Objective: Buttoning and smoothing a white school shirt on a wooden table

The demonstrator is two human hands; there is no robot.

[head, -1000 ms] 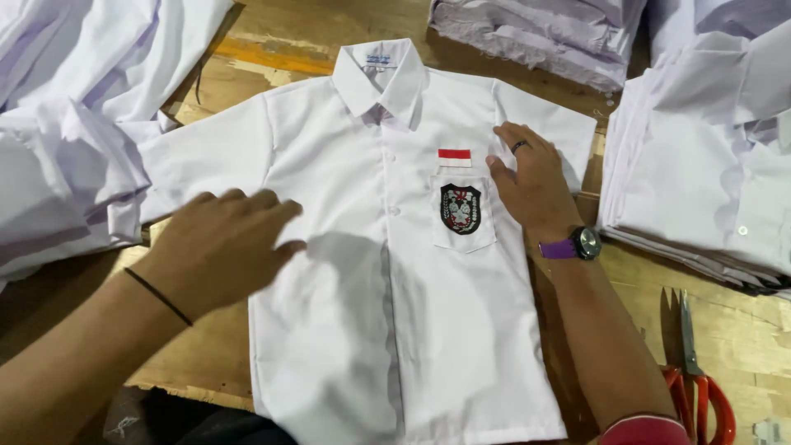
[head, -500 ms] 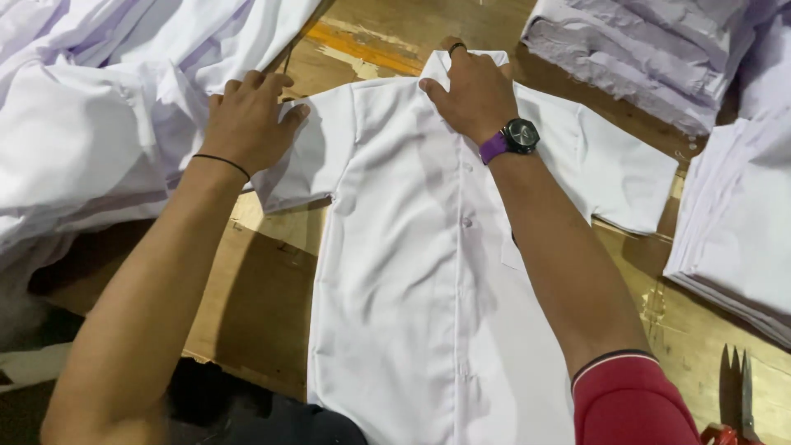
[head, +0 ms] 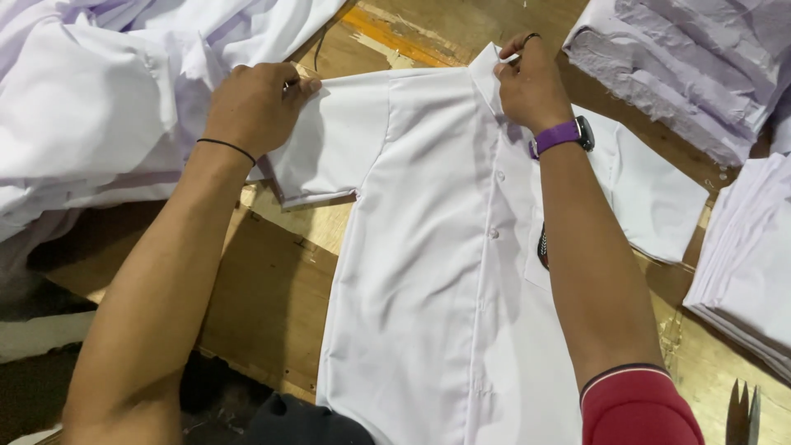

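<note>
A white short-sleeved shirt (head: 428, 272) lies buttoned and face up on a wooden table (head: 264, 288). My left hand (head: 255, 103) pinches the top edge of its left sleeve, by the shoulder. My right hand (head: 531, 82), with a purple wristwatch (head: 564, 136) on its wrist, grips the collar at the top of the shirt. My right forearm lies across the chest pocket and hides most of a dark badge (head: 543, 247) there.
A loose heap of white shirts (head: 99, 107) fills the upper left. Folded pale stacks sit at the upper right (head: 684, 66) and along the right edge (head: 750, 272). Scissor blades (head: 746, 412) show at the bottom right corner.
Both hands went from pressing flat on the shirt's chest up to its top edge. The left now holds the sleeve, the right the collar, and the view has shifted closer.
</note>
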